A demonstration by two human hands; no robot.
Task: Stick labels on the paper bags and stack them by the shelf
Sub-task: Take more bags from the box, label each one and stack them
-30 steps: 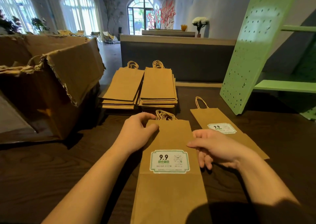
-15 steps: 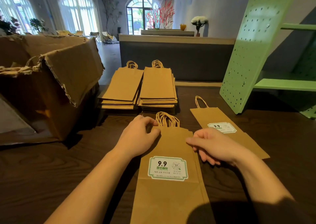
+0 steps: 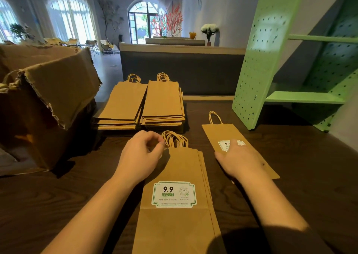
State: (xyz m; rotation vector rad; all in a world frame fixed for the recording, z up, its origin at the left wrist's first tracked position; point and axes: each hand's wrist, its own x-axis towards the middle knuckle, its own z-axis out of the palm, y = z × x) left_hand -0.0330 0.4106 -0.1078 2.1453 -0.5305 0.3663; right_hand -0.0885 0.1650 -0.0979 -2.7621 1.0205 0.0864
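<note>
- my left hand has its fingers curled in, with the thumb tip meeting the forefinger right at the twine handles. i cannot tell whether they have hold of a loop, the paper edge, or nothing.
- just right of and below those fingers the near bag lies flat on the table, handles pointing away from me. more bag edges show under its right side.
- its label sits flat on the paper on the wrist side of my left fingers and reads 9.9.
- my right hand is loose and almost flat, fingers pointing left, holding nothing. it is spread over the second bag; i cannot tell if the palm touches it.
- the second bag lies flat and angled, just right of the near bag. its second label peeks out past my thumb, partly covered.
- beyond my left fingertips are two stacks of plain bags, side by side.
- left of the left hand is a torn cardboard box.
- beyond the right fingers a green shelf stands on the table, near the second bag's handle but apart from it.
</note>
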